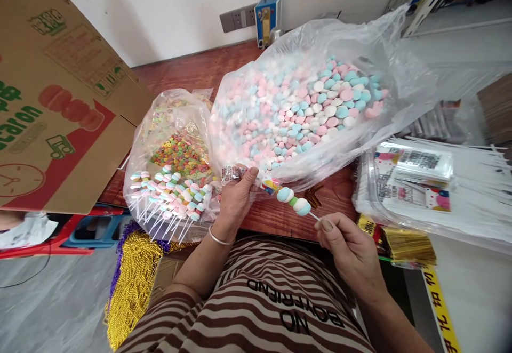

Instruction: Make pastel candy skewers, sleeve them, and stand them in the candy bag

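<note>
My right hand [350,249] pinches the thin white stick of a marshmallow skewer [302,207]. Blue-and-white marshmallows with a green piece between them are threaded on it. My left hand [236,198] is closed, thumb on top, on a small clear plastic wrapper with a printed label [271,184]. The skewer's top end is right beside that wrapper; I cannot tell whether it is inside. Behind my hands lies a big clear bag of pink, white and blue marshmallows [320,102]. Several finished skewers [172,193] rest on a smaller bag of colourful ring-shaped pieces [182,155], left of my left hand.
A cardboard box [68,102] stands at the left of the reddish wooden table [280,217]. White sticks and printed wrappers in plastic [424,177] lie at the right. A blue device [268,19] sits by the wall. Gold beaded strands [134,283] hang below the table.
</note>
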The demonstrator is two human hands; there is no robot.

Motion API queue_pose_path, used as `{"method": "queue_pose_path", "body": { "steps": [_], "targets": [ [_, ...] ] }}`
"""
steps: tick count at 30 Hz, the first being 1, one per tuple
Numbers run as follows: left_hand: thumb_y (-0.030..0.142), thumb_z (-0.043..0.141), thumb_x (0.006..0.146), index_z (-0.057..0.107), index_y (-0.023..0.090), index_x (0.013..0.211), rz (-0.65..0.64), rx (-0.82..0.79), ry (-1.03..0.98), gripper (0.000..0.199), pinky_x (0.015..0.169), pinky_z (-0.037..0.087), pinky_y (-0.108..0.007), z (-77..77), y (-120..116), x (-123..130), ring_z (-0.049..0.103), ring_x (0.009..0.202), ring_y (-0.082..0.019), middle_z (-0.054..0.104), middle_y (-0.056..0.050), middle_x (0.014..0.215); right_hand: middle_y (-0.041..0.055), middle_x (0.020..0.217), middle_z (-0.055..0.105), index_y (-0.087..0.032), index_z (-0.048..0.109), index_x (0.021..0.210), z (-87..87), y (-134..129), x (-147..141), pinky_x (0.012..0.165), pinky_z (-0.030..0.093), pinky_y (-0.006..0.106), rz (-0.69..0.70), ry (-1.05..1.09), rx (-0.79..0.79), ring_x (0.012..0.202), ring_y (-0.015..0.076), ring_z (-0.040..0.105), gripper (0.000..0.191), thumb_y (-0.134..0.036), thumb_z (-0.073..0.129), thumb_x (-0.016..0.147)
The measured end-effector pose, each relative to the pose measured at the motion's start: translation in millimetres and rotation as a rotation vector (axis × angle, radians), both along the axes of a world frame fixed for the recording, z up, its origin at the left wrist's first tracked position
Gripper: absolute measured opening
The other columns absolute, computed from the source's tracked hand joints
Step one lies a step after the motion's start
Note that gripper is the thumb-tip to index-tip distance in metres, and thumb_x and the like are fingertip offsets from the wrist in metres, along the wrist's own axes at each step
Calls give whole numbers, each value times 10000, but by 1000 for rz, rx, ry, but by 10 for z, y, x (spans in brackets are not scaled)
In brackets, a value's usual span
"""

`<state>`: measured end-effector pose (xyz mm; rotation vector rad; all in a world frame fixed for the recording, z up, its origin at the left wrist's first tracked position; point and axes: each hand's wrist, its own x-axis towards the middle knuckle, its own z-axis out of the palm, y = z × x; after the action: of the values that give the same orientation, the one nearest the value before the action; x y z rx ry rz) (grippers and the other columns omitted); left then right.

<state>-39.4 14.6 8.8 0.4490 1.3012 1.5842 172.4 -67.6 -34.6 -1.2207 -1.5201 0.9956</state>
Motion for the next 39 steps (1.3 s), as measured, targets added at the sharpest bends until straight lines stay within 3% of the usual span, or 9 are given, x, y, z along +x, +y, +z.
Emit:
{"method": "queue_pose_path", "body": {
  "steps": [5,11,16,21,26,29,31,33,39],
  "targets": [
    [370,958,557,574,167,595,-73,130,-10,436,482,349,-185,-61,-2,-31,427,472,-46,492,83,505,-27,779,613,-224,618,918,71,37,-105,594,450,209,-69,-82,176,655,109,566,53,-193,613,961],
    [283,865,737,654,175,780,-183,192,-242,241,781,549,-270,-60,27,22,672,744,-117,720,-6,860,-38,753,605,-229,578,890,53,37,-197,563,438,210,-72,-163,277,608,102,550,115,-130,599,946],
    [231,664,947,674,172,1008,-265,167,-517,86,744,551,-249,5,53,182,532,563,-52,564,57,693,-35,702,589,-218,581,927,-48,34,-271,562,421,235,-136,-352,466,572,110,537,94,-128,584,955],
    [370,528,1027,665,161,980,-260,121,-621,254,707,538,-226,-3,94,280,506,564,-54,461,61,660,-2,655,624,-185,624,942,-75,29,-295,568,381,294,-121,-534,651,562,144,534,85,-171,555,991],
    [433,475,1036,667,173,996,-287,141,-610,326,745,543,-227,-28,83,309,505,576,-58,438,60,669,-30,604,561,-198,614,841,-27,7,-314,509,368,245,-20,-42,18,513,113,505,273,-351,497,1035],
    [472,480,1025,672,189,1002,-299,135,-570,343,768,549,-235,-22,69,322,504,580,-66,445,57,673,-101,487,326,-214,548,767,-15,17,-360,398,266,232,133,417,-505,378,85,279,404,-531,491,1010],
    [505,530,996,674,202,991,-293,105,-522,335,776,551,-237,-18,62,347,500,577,-70,458,55,674,-132,481,215,-228,509,746,-20,35,-400,378,252,233,221,592,-653,359,74,163,431,-577,481,997],
    [519,607,952,667,206,966,-271,72,-497,319,765,550,-236,-21,53,388,502,574,-72,472,56,669,-116,497,258,-223,536,768,-36,61,-432,406,289,240,187,505,-524,377,84,213,404,-543,476,1007],
    [467,730,882,618,175,887,-234,-22,-522,313,745,557,-252,-48,-2,453,552,590,-82,523,52,664,0,575,543,-185,674,872,-137,175,-401,551,346,308,-135,-455,451,521,145,449,152,-266,597,975]
  ]
}}
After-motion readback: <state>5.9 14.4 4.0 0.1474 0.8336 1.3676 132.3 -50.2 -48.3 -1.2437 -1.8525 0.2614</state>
